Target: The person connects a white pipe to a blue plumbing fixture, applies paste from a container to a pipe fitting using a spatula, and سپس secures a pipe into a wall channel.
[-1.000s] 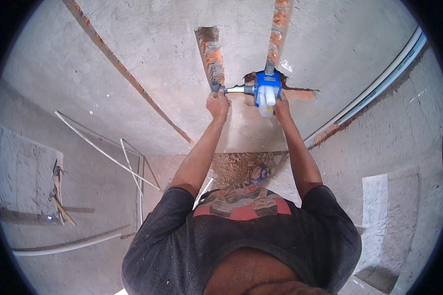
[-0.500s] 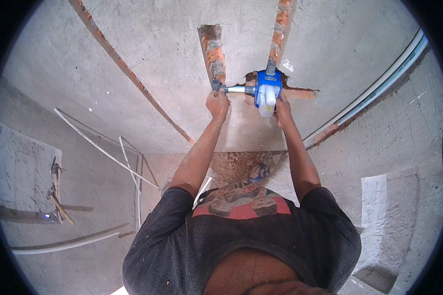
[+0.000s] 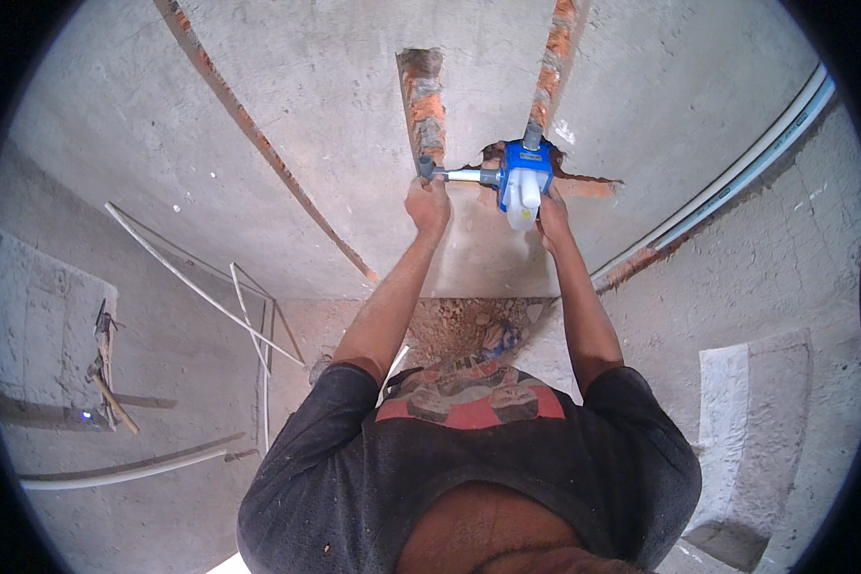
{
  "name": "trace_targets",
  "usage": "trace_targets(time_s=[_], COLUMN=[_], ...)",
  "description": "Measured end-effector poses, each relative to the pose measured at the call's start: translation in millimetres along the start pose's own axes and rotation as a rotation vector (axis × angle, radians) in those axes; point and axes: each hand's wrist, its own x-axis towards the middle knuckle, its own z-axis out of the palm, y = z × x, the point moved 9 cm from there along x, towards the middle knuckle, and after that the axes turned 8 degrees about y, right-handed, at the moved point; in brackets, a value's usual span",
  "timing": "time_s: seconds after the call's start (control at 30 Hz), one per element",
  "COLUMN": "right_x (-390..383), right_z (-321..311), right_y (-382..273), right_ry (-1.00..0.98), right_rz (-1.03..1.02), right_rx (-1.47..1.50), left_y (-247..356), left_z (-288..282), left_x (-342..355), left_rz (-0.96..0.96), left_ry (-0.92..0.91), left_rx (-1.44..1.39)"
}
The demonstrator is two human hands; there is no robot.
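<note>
A blue concealed valve body [image 3: 527,156] with a translucent white plastic cover [image 3: 523,203] sits in front of a rough hole in the wall. A grey fitting [image 3: 532,136] points up from its top toward a chiselled groove. From its left side a short white pipe [image 3: 466,176] runs level to a grey elbow [image 3: 426,166]. My left hand [image 3: 429,204] is closed around the underside of that elbow, at the foot of another groove. My right hand [image 3: 553,220] grips the valve body's lower right side; some of its fingers are hidden behind the body.
Brick-red grooves [image 3: 423,100] cut the grey wall. Long pipes [image 3: 746,172] run along the right corner. Loose white pipes [image 3: 191,277] lean at the left, near a hammer [image 3: 115,402]. Rubble [image 3: 469,325] lies at the wall's foot.
The view has shifted slightly. Both hands keep the same hold, and the valve body with its pipe stays in front of the hole.
</note>
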Motion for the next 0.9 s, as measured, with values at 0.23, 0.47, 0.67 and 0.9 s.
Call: trace_targets(time_s=[0.23,0.47,0.67,0.9], right_x=[-3,-5,-2,9], right_z=[5,3,4,0], right_y=[-2,2,5,7], right_ry=[-0.007,-0.014,-0.041,-0.036], right_rz=[-0.006,0.037,0.002,0.027], right_rx=[0.013,0.022,0.082,-0.007], left_y=[4,-5,-8,-5], left_z=[-8,-4,-1,-1], left_x=[3,5,3,1], left_rz=[-0.001,-0.034,-0.035,-0.008], left_ry=[-0.011,0.001,0.003,-0.027], left_rx=[0.016,-0.007,-0.036,0.005])
